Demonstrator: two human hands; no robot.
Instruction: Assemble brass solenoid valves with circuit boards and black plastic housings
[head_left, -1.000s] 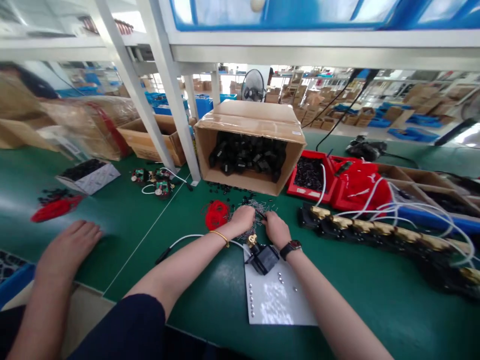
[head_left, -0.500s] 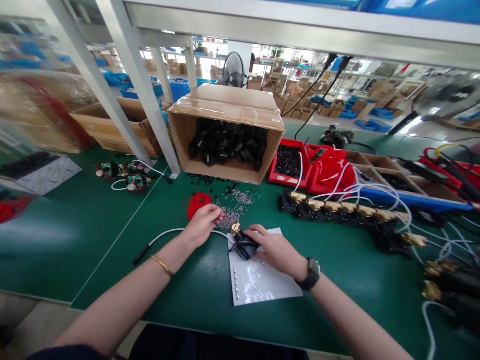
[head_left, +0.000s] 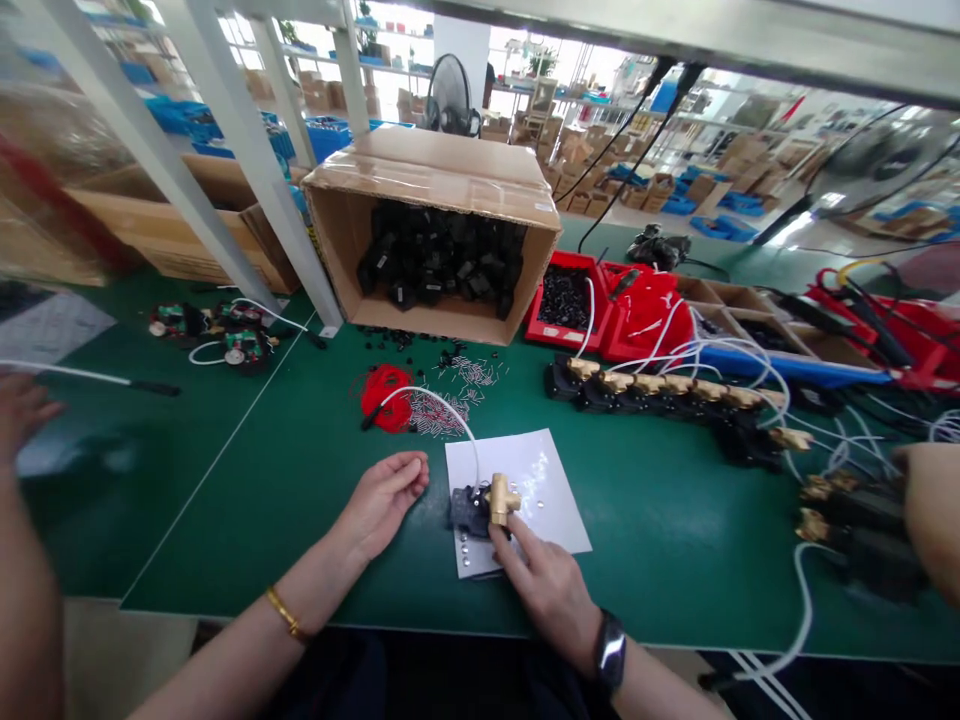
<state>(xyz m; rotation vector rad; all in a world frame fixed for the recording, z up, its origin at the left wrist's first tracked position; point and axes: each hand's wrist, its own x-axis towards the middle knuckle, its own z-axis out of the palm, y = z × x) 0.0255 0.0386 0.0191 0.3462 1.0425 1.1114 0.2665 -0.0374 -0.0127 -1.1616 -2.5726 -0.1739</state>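
A motorized valve, a black housing (head_left: 469,511) with a brass tee fitting (head_left: 500,498), lies on a white sheet (head_left: 559,500). Its white cable (head_left: 450,403) arcs up and ends in a black plug by a red bundle. My right hand (head_left: 544,585) has its fingertips against the lower end of the brass fitting; its thumb is not clearly visible. Left of the sheet, my left hand (head_left: 390,500) is closed in a pinch, apart from the valve. Anything between those fingertips is too small to make out. Several small shiny screws (head_left: 465,550) rest on the sheet.
Behind lie a red bundle (head_left: 386,398), loose pins (head_left: 439,412) and a carton (head_left: 431,170) of black housings. Rightward are a red bin (head_left: 564,300) and a row of valves (head_left: 649,388). Another person's hand (head_left: 26,410) is far left; another person's arm (head_left: 930,510) is far right.
The valve has turned and now lies lower on the sheet, its brass side facing right. Its cable swung up and over. Both my hands came nearer; other people's arms entered at both sides.
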